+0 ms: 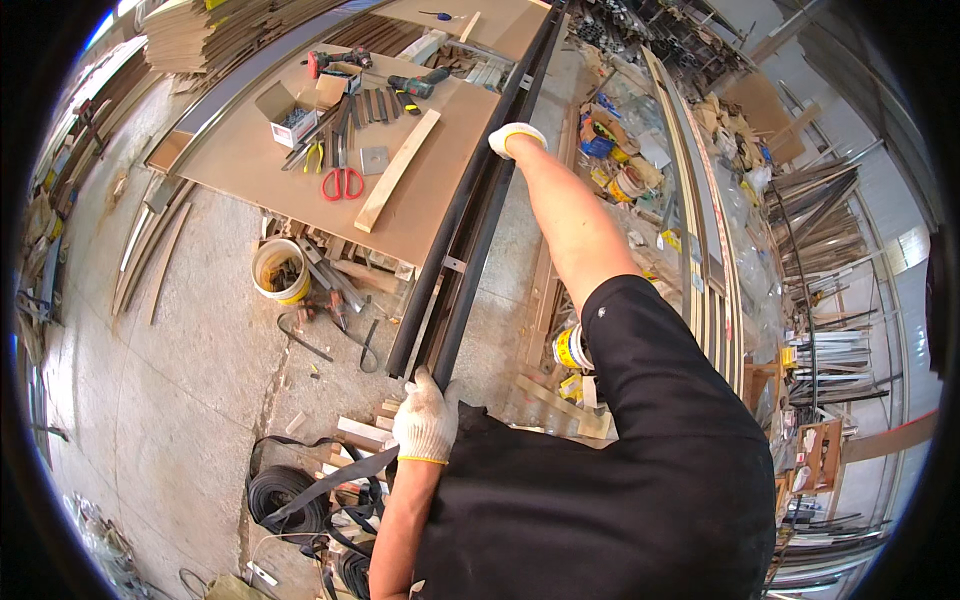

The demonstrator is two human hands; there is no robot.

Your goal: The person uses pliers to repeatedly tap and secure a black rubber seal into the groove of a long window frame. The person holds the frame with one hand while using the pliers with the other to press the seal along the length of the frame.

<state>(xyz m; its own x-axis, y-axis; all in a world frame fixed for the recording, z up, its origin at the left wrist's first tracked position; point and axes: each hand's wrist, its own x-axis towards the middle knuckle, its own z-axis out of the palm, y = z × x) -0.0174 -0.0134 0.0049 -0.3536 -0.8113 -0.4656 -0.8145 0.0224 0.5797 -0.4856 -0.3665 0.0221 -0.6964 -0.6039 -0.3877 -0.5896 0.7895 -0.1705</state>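
A long black frame (474, 290) of two parallel rails, joined by small pale metal crosspieces (453, 264), runs from my body toward the far top of the view. My left hand (424, 425), in a white knit glove with a yellow cuff, grips its near end, thumb along the top. Farther along, my right hand (517, 137), gloved the same way, is closed over the right-hand rail with the arm stretched out; its fingertips are partly hidden. Left of the frame, a brown board table (245, 165) carries red-handled scissors (342, 184), cordless drills (418, 84) and a wooden strip (398, 170).
An open cardboard box (292, 112) of small parts lies among the tools. A white bucket (281, 271) stands on the floor beside the table. Rolled black strapping (288, 498) lies near my left arm. Long strips (690, 215) and heaped scrap line the right side.
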